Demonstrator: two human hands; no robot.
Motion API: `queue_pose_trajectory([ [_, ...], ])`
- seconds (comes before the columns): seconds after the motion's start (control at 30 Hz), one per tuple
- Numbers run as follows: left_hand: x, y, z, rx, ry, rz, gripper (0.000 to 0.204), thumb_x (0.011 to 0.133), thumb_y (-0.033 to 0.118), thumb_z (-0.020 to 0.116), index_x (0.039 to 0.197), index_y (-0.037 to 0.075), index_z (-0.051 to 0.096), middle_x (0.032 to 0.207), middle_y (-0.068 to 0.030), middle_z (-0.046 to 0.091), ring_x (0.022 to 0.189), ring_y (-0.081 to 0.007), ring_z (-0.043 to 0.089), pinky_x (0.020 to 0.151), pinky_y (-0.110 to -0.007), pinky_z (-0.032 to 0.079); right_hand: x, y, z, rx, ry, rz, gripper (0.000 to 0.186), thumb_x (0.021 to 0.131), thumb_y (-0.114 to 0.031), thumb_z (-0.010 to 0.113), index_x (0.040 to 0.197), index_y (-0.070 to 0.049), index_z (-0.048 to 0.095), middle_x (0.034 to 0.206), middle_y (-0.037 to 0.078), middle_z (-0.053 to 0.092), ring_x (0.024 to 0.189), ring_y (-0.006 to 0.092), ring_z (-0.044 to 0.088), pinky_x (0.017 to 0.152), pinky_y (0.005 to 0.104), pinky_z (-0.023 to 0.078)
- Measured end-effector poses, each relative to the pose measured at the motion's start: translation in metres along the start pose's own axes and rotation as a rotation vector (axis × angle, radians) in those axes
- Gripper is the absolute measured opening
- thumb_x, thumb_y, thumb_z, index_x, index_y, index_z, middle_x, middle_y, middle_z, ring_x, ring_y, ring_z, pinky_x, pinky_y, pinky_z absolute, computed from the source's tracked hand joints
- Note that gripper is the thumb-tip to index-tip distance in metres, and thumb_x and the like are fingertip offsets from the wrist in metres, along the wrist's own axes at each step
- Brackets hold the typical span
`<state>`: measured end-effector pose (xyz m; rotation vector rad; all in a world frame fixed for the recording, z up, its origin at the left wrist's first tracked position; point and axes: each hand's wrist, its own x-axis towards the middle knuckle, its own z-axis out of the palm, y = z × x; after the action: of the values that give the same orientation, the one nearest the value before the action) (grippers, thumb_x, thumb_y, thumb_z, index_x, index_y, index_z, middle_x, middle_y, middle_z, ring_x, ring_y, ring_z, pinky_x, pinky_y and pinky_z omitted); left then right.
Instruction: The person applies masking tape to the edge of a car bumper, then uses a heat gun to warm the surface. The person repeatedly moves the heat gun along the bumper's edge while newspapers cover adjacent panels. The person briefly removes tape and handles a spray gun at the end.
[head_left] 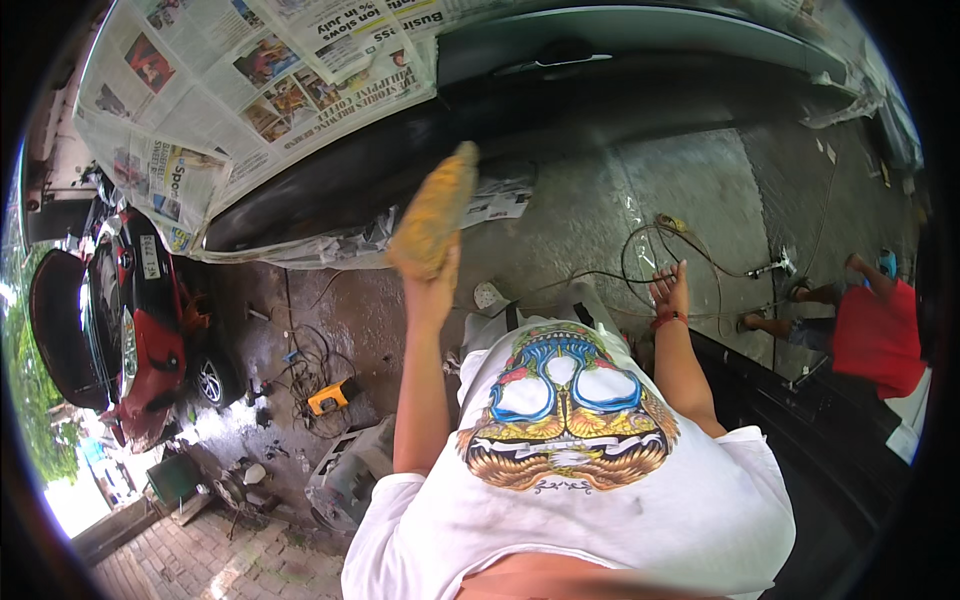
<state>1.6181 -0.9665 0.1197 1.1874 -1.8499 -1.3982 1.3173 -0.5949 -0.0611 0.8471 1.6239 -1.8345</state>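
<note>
The white T-shirt with a colourful printed front (600, 530) lies nearest. Beyond it, the left grip (438, 290) is clamped on the lower end of a stained yellow-brown, elongated pad (433, 215), most fingers hidden. The pad's long axis slants up and rightward, its narrower end toward a glossy black car panel (580, 110) edged with newspaper (200, 100); contact cannot be told. Open grey concrete floor (580, 210) separates the panel's edge from the right grip (672, 290), fingers apart.
</note>
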Motion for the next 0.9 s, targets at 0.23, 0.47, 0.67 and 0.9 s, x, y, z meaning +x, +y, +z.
queue_pose_trajectory([
  [0.23,-0.012,-0.007,0.026,0.108,-0.263,-0.148,0.045,0.095,0.024,0.076,0.133,0.002,0.064,0.131,-0.0084,0.069,0.124,-0.019,0.062,0.106,-0.034,0.046,0.022,-0.01,-0.025,-0.002,0.002,0.0,0.094,0.091,-0.07,0.067,0.156,-0.007,0.04,0.154,0.016,0.05,0.131,0.031,0.059,0.108,0.046,0.046],
  [0.47,-0.021,-0.09,-0.051,0.011,0.09,-0.18,0.044,0.096,0.015,0.074,0.135,0.0,0.062,0.136,-0.0087,0.068,0.127,-0.0201,0.062,0.109,-0.034,0.044,0.02,-0.003,-0.015,-0.002,0.003,-0.005,0.095,0.091,-0.07,0.067,0.156,-0.006,0.04,0.149,0.016,0.052,0.132,0.0307,0.057,0.111,0.046,0.043],
  [0.67,-0.011,-0.163,-0.143,-0.172,0.484,-0.478,0.047,0.097,0.011,0.072,0.14,0.001,0.055,0.132,-0.0087,0.066,0.122,-0.0207,0.061,0.105,-0.035,0.046,-0.004,0.003,0.014,-0.088,-0.053,-0.031,0.105,0.092,-0.075,0.06,0.162,-0.004,0.027,0.161,0.019,0.041,0.141,0.0321,0.05,0.115,0.0467,0.038],
  [0.9,0.005,-0.208,-0.23,-0.467,1.021,-0.433,0.049,0.099,0.017,0.071,0.14,0.0,0.05,0.129,-0.0115,0.061,0.105,-0.0217,0.063,0.086,-0.036,0.052,-0.03,0.01,0.039,-0.108,-0.04,-0.046,0.103,0.091,-0.075,0.063,0.161,-0.007,0.031,0.159,0.016,0.043,0.14,0.0301,0.052,0.115,0.0465,0.039],
])
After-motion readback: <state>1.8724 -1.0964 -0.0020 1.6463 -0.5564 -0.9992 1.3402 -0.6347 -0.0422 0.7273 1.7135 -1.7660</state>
